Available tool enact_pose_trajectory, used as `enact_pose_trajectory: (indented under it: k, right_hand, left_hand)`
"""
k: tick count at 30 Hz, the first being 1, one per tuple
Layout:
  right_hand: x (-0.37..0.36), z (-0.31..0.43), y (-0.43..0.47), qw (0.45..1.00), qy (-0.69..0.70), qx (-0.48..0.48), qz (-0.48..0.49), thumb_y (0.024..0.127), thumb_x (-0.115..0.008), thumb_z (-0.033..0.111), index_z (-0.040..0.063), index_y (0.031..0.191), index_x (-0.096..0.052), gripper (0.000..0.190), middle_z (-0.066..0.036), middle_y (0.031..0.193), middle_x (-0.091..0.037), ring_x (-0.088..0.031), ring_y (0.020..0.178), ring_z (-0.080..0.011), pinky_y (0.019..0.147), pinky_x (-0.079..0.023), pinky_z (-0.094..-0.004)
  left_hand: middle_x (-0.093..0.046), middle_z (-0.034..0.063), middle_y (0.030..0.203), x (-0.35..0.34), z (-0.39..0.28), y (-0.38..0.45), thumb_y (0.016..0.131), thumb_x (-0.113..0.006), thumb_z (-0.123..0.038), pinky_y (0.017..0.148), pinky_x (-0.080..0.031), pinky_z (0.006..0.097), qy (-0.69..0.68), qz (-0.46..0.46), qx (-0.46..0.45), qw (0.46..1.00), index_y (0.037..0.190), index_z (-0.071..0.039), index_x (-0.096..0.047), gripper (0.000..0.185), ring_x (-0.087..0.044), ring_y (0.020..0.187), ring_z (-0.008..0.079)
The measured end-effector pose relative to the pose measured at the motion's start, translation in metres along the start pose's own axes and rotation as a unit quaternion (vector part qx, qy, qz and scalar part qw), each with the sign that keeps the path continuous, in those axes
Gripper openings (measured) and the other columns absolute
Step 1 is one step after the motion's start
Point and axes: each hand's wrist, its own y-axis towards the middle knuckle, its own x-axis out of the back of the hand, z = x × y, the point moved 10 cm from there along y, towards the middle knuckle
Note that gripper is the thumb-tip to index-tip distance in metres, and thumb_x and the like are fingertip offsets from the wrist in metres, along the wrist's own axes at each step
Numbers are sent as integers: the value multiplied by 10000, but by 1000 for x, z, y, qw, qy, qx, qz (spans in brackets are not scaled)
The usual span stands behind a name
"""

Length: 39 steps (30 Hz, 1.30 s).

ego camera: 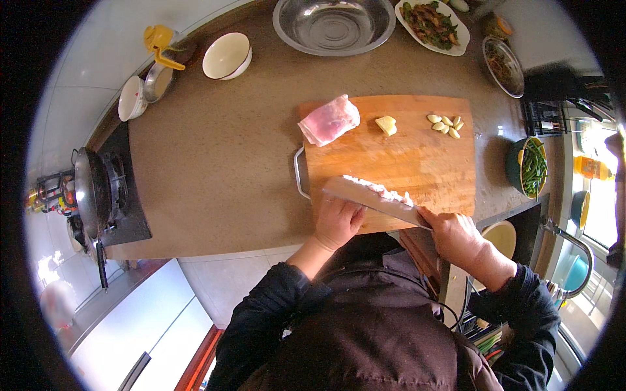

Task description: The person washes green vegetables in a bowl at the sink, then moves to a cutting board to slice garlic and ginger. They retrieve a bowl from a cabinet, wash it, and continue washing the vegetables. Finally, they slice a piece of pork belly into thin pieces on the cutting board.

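My right hand (452,234) grips the handle of a cleaver (374,198) over the near part of a wooden cutting board (391,161). Along the far edge of its broad blade lie small pale pieces of meat (386,190). My left hand (340,220) is at the near side of the blade's left end, and its fingers are partly hidden there. Toward the back left of the board rests a slab of raw pink meat (331,120). A piece of peeled ginger (386,125) sits right of it, and several peeled garlic cloves (445,125) lie farther right.
Behind the board stand a steel basin (335,48), a cream bowl (227,56) and a plate of cooked food (462,46). A bowl of green beans (534,166) is on the right, near the sink faucet (584,259). A wok (90,190) sits on the stove at left.
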Motion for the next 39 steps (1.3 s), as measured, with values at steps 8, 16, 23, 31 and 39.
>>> enact_pose_trajectory:
  k: [8, 16, 23, 31, 39]
  right_hand:
    - [2, 31, 52, 998, 31, 33, -45, 839, -494, 143, 126, 1168, -540, 332, -224, 812, -638, -628, 753, -403, 668, -501, -481]
    - [-9, 5, 39, 999, 24, -36, 11, 838, -490, 147, 148, 1207, -510, 369, -225, 778, -638, -626, 732, -409, 682, -498, -496]
    - [-11, 12, 53, 1000, 16, 21, -11, 825, -452, 106, 146, 1223, -500, 402, -224, 787, -640, -629, 743, -406, 684, -508, -485]
    - [8, -48, -8, 986, 77, -26, -147, 816, -530, 95, 94, 1121, -586, 310, -202, 819, -641, -627, 767, -384, 678, -512, -453]
    - [4, -3, -30, 999, 11, 9, -49, 730, -539, 41, 57, 1204, -520, 474, -170, 802, -627, -628, 738, -351, 667, -506, -434]
  left_hand:
    - [-553, 154, 1125, 9, -8, 12, 736, -667, -150, 969, -370, 472, -44, -5, -12, 999, 1025, -56, -619, 308, -484, 1088, 383]
    - [-542, 134, 1163, 8, -4, 11, 685, -664, -95, 976, -365, 467, -53, 4, 12, 999, 1023, -79, -616, 342, -477, 1130, 369]
    - [-534, 114, 1136, 1, -1, 9, 693, -667, -129, 993, -330, 483, -26, 27, 31, 999, 991, -101, -618, 303, -448, 1119, 379]
    - [-542, 102, 1098, 16, -12, 11, 713, -659, -114, 930, -400, 442, -52, -29, -16, 998, 1070, -74, -593, 366, -498, 1058, 323]
    - [-537, 147, 1182, 2, -8, 0, 760, -644, -162, 987, -354, 490, -28, 5, 5, 1000, 1095, -38, -587, 362, -452, 1190, 345]
